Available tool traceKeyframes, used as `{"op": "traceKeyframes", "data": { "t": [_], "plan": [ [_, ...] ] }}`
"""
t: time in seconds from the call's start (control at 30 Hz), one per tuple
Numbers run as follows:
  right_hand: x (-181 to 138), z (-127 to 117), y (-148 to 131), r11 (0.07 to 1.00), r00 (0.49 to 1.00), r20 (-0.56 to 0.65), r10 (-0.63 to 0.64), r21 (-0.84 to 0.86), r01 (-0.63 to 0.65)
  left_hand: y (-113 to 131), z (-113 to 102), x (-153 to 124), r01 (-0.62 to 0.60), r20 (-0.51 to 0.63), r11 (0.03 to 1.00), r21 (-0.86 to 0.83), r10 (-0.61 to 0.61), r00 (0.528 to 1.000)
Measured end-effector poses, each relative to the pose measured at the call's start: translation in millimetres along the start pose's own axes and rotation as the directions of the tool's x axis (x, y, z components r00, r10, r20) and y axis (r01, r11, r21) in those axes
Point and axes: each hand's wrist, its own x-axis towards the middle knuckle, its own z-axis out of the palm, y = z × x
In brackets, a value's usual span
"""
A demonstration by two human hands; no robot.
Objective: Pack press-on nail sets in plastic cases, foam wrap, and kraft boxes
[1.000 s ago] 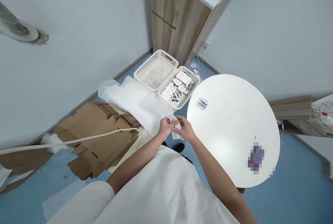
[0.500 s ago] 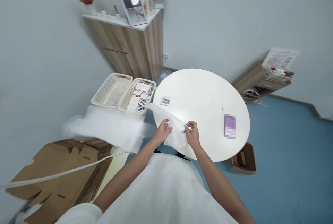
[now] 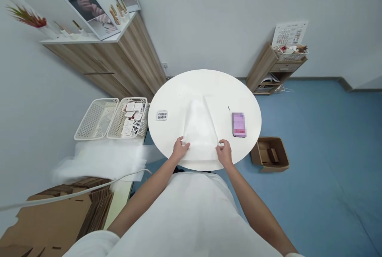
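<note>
A thin white sheet (image 3: 200,125) lies spread on the round white table (image 3: 191,86), reaching from its near edge toward the middle. My left hand (image 3: 180,148) pinches the sheet's near left corner. My right hand (image 3: 224,152) pinches its near right corner. Both hands rest at the table's near edge. A small pack with dark round pieces (image 3: 162,115) lies on the table to the left of the sheet. A purple blurred object (image 3: 239,124) lies to its right.
Two white baskets (image 3: 96,118) stand left of the table, one (image 3: 133,117) holding several small packs. White sheet material (image 3: 101,160) and flat cardboard (image 3: 56,221) lie at the lower left. An open cardboard box (image 3: 270,154) sits on the blue floor at the right. Wooden cabinets (image 3: 116,58) line the wall.
I have turned from the pile on the left to face the table. The white sheet came along in both hands and now lies flat on the tabletop.
</note>
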Motion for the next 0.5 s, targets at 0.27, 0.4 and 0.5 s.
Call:
{"op": "traceKeyframes", "data": {
  "t": [0.27, 0.4, 0.5],
  "plan": [
    [4, -7, 34, 0.995, 0.981, 0.191, 0.036, -0.101, -0.017, -10, 16, 11, 0.006, -0.066, 0.967, 0.253, 0.011, 0.998],
    [7, -14, 37, 0.964, 0.986, 0.167, -0.025, -0.258, 0.068, -11, 15, 14, 0.049, -0.07, 0.955, 0.291, -0.03, 0.997],
    [11, -15, 31, 0.896, 0.974, 0.191, -0.123, -0.4, 0.192, -10, 13, 12, 0.001, -0.092, 0.932, 0.362, 0.035, 0.995]
  ]
}}
